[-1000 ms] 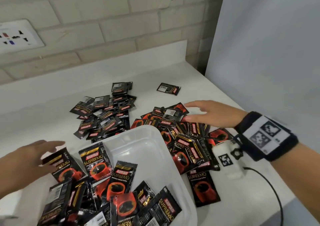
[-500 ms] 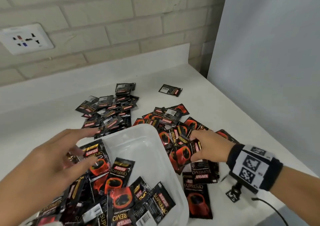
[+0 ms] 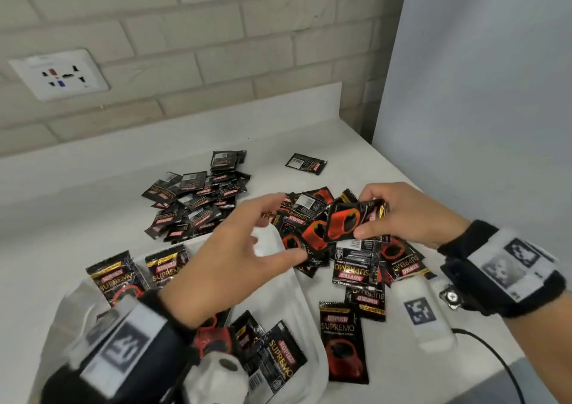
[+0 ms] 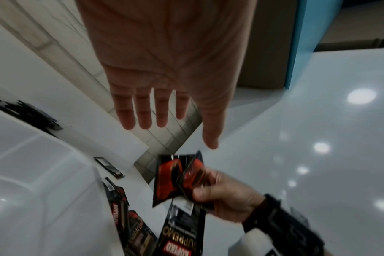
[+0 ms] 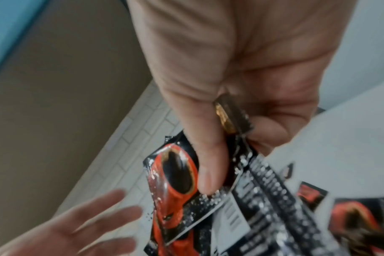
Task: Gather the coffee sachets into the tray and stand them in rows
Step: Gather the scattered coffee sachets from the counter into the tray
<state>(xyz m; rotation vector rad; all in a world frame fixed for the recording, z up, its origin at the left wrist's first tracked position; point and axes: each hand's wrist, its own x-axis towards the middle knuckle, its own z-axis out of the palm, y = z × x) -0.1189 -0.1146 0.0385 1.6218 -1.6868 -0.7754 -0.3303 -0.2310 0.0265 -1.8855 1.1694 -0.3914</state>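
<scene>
My right hand (image 3: 368, 218) pinches a bunch of black-and-red coffee sachets (image 3: 346, 224) lifted above the right pile; thumb on top in the right wrist view (image 5: 208, 173), sachets (image 5: 175, 181) fanned below it. My left hand (image 3: 247, 249) hovers over the white tray (image 3: 309, 335), fingers straight and spread, holding nothing, just left of the held sachets (image 4: 175, 176). In the left wrist view the left hand (image 4: 169, 121) shows an empty palm. Several sachets (image 3: 275, 357) lie loose in the tray.
A second heap of sachets (image 3: 198, 199) lies further back on the white counter, one single sachet (image 3: 305, 163) behind. More sachets (image 3: 343, 341) lie right of the tray. A wall socket (image 3: 58, 74) sits at the left, a pale panel (image 3: 479, 94) at the right.
My right hand closed on a bunch of sachets from the right pile and lifted them. My left hand left the tray's sachets and moved up and right toward the right hand.
</scene>
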